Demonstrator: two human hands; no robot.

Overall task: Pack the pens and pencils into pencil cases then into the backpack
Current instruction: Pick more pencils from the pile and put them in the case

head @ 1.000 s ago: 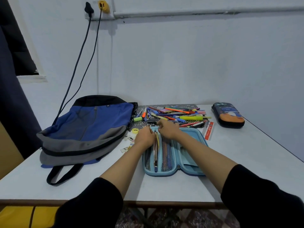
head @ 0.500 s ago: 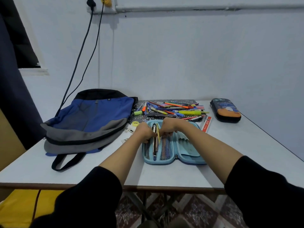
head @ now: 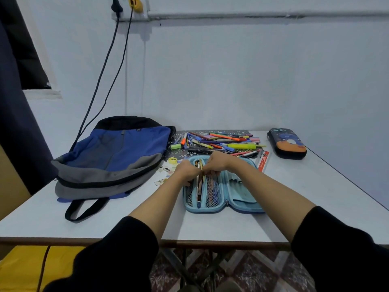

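Light-blue hard-shell pencil case (head: 237,194) lies open flat, centre of the white bench (head: 315,197), mesh pocket half on the left, plain half on the right. The slotted pens (head: 199,187) in the left half run near-to-far, tips pointing away from the person.

Both hands meet over the far end of that row. Right hand (head: 217,163): fingers (head: 210,172) clenched, pinching the slotted pens, probably seating or straightening them. Left hand (head: 186,171): fingers (head: 192,175) curled down beside the row. Can't tell if they grip a pen or just steady the case.

The loose pile of coloured pens and pencils (head: 221,143) lies just beyond the case's far rim, on a dark patterned sheet, long axes mostly left-to-right, so crosswise to the slots. Each one needs a quarter turn before it goes in. The right hand is nearer the pile, a short forward reach.

The blue-and-grey fabric backpack (head: 113,161) lies flat to the left, nearer the left hand, opening not visible. The closed dark pencil case with orange print (head: 287,146) sits far right, well apart. A red ruler (head: 263,163) lies just beside the open case's far right corner and could snag. There is bare bench to the right of the case and in front of it. The near bench edge is close to the case's near rim. Judged stage: early, most pens still out.
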